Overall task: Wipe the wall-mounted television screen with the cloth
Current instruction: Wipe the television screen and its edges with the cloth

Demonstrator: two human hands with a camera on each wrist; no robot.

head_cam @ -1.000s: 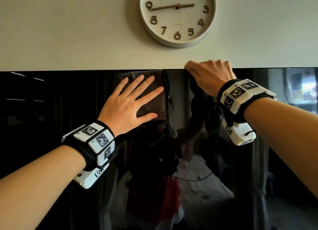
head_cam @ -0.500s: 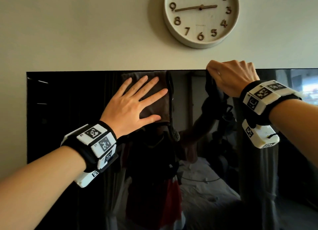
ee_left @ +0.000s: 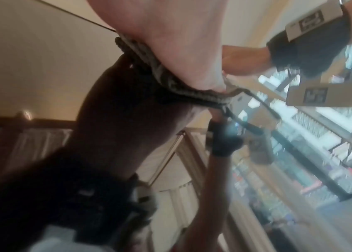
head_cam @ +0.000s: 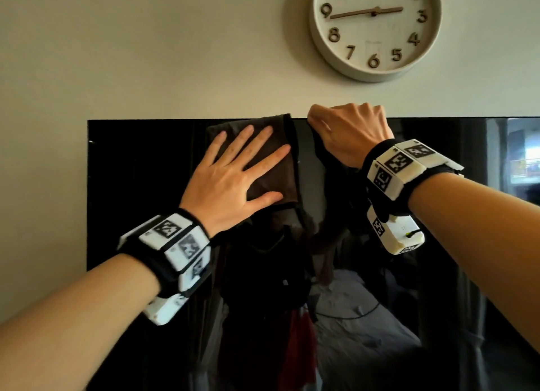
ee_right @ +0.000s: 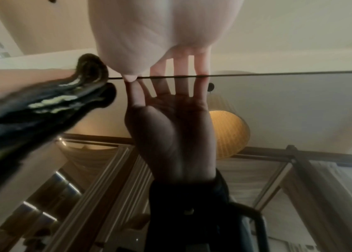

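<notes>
Head view: a brown cloth [head_cam: 271,159] is pressed flat against the television screen [head_cam: 140,186], just below its top edge, by the left hand [head_cam: 230,183] with fingers spread, presumably to spread wiping pressure. Beside the cloth, the right hand [head_cam: 350,133] is hooked over that top edge, fingers curled, apparently to steady the panel.

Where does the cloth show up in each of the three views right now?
Head: the cloth lies flat at the television's top edge, left of centre, under the left hand.
Left wrist: upper centre, a bunched edge under the palm.
Right wrist: left edge, a dark blurred fold.
Shared landmark: the television's top edge.
</notes>
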